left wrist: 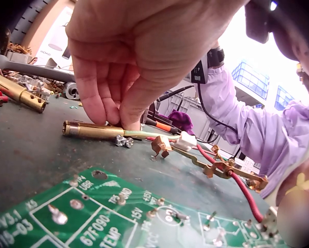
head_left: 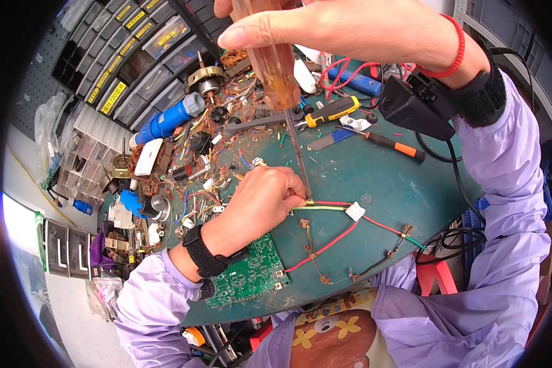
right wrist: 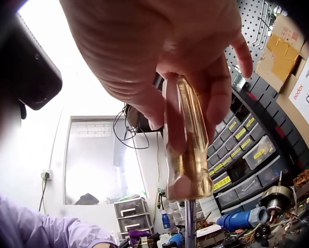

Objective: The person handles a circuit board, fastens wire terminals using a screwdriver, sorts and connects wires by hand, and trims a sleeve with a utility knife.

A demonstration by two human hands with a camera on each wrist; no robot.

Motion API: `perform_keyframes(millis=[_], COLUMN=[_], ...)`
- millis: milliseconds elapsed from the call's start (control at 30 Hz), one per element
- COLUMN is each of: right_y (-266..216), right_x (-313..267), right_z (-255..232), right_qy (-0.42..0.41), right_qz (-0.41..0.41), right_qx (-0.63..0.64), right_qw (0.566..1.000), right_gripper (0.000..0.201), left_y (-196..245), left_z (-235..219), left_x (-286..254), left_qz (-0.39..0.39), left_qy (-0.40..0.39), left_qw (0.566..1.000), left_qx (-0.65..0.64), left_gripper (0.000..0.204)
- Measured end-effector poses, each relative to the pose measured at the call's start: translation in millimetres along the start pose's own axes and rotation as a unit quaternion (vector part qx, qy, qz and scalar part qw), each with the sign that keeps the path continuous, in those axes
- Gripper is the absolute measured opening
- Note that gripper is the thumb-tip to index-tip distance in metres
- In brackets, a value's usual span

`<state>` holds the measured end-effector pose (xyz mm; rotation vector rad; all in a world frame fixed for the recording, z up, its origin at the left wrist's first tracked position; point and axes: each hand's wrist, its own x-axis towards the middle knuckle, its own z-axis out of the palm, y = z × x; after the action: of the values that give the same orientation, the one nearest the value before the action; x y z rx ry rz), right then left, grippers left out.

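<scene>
My right hand [head_left: 325, 30] grips the clear amber handle of a screwdriver [head_left: 276, 73], its shaft pointing down to a brass connector [head_left: 310, 202]. In the right wrist view the fingers of the right hand [right wrist: 164, 57] wrap the handle [right wrist: 185, 144]. My left hand [head_left: 264, 196] pinches at the connector where red and yellow-green wires [head_left: 325, 208] leave it. From the left wrist view, the fingertips of the left hand [left wrist: 128, 67] press at the brass tube [left wrist: 95, 130], which lies on the table. A white connector [head_left: 355, 211] sits on the wires.
A green circuit board [head_left: 245, 276] lies near the front edge. Copper strips [head_left: 313, 254] are beside the red wire. Loose scrap, blue plugs [head_left: 168, 119], a yellow-black tool [head_left: 332, 111] and an orange-black screwdriver [head_left: 395, 147] lie farther back. Labelled drawers [head_left: 116, 61] stand behind.
</scene>
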<state>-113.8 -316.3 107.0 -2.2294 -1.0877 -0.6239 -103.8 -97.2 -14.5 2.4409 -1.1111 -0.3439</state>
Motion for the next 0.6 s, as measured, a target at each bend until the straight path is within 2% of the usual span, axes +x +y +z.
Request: perform_keyframes(millis=[67,133,167,200,233,267,300,367,400,467,500,533,567,600], right_y=[4.9,8.3,7.4,5.3,3.8,16.1,20.2,30.4,31.6,26.0,20.2,8.5,2.4,7.7], right_x=[-2.6,-10.5,-4.2,8.2,15.5,6.0,7.5,12.5,8.4,0.7,2.8,8.0,10.6,10.2], right_z=[6.1,11.0,-1.2,-24.4,-36.5,-3.4,-6.7,-14.0,-9.2,6.9,-3.8,-23.9,-34.7,-28.4], right_qy=[0.01,0.064,0.064,-0.089,-0.238,-0.046,-0.046,-0.123,-0.123,0.0,0.0,-0.106,-0.21,-0.21], right_qz=[-0.023,-0.147,-0.147,-0.055,0.038,-0.1,-0.1,-0.164,-0.164,-0.179,-0.179,-0.069,0.042,0.042], right_qx=[-0.016,0.047,0.047,0.13,0.208,0.058,0.058,0.124,0.124,0.106,0.106,0.182,0.252,0.252], right_qw=[1.0,0.986,0.986,0.986,0.948,0.992,0.992,0.971,0.971,0.978,0.978,0.975,0.944,0.944], right_gripper=[0.046,0.045,0.045,0.046,0.047,0.049,0.049,0.053,0.053,0.052,0.052,0.051,0.05,0.05], left_y=[-0.3,-0.6,-1.0,-1.3,-1.4,-1.2,-0.6,0.0,0.4,1.0,1.3,1.4,1.2,0.9], left_z=[-0.6,-0.3,0.2,0.4,0.5,0.4,0.1,-0.2,-0.4,-0.9,-1.0,-0.7,-0.3,-0.1], left_x=[-0.1,-0.3,0.0,0.1,0.1,0.2,0.0,0.0,0.2,0.2,-0.1,-0.2,-0.2,-0.3], left_qz=[0.0,0.006,0.006,0.008,0.009,0.009,0.007,0.005,0.004,0.002,-0.001,-0.004,-0.004,-0.001], left_qy=[0.001,0.005,0.005,0.006,0.008,0.008,0.006,0.004,0.002,0.001,0.002,0.002,0.001,0.003], left_qw=[1.0,1.0,1.0,1.0,1.0,1.0,1.0,1.0,1.0,1.0,1.0,1.0,1.0,1.0], left_qx=[0.001,0.003,0.003,0.001,0.0,0.0,0.0,0.001,0.005,0.009,0.01,0.01,0.01,0.009], left_gripper=[0.008,0.008,0.008,0.008,0.008,0.008,0.008,0.008,0.009,0.009,0.009,0.009,0.009,0.009])
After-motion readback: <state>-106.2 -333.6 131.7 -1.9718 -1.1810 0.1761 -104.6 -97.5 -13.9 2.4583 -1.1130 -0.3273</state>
